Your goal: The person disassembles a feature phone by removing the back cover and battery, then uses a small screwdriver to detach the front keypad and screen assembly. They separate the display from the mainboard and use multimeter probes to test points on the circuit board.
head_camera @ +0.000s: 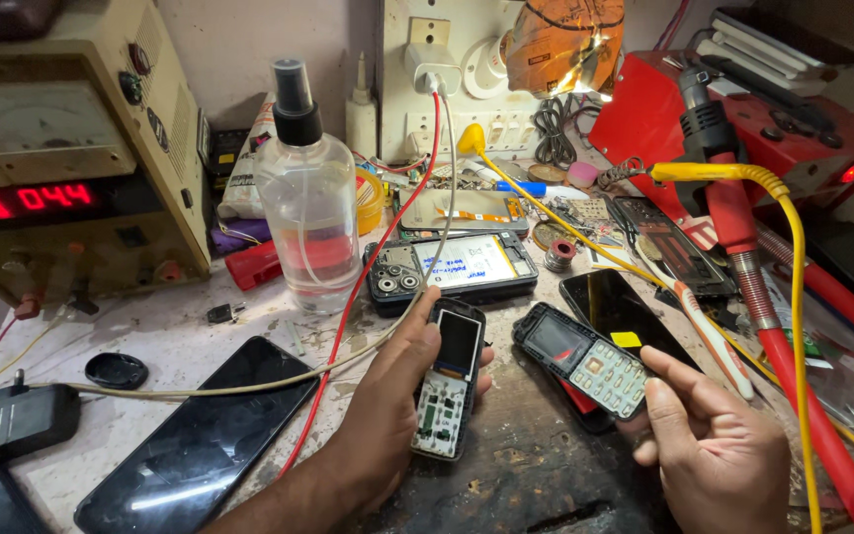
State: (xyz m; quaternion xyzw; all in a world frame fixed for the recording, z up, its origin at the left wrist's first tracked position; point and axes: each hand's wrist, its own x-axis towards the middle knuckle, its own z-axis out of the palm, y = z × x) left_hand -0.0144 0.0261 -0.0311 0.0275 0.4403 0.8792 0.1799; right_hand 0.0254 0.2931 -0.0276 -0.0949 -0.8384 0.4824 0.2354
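Clearly, seen from the head camera, the work was at the stage of a keypad phone lying in two opened halves. The left hand (402,396) was clamped around the stripped phone body (447,381), thumb across its dark screen and the bare green circuit board showing below, held just above the scarred table (516,475). The right hand (714,445) had its fingers drawn loosely together, pinching nothing that I could make out, its fingertips just beside the front cover with keypad (585,361), which lay on the table to the right of the body. A clear spray bottle (306,213), an opened smartphone (457,267) and a power supply with a red readout (71,168) stood behind. By my judgement, any further handling called for a steady grip on the bare board and care around the red wire (363,287) running across the table.
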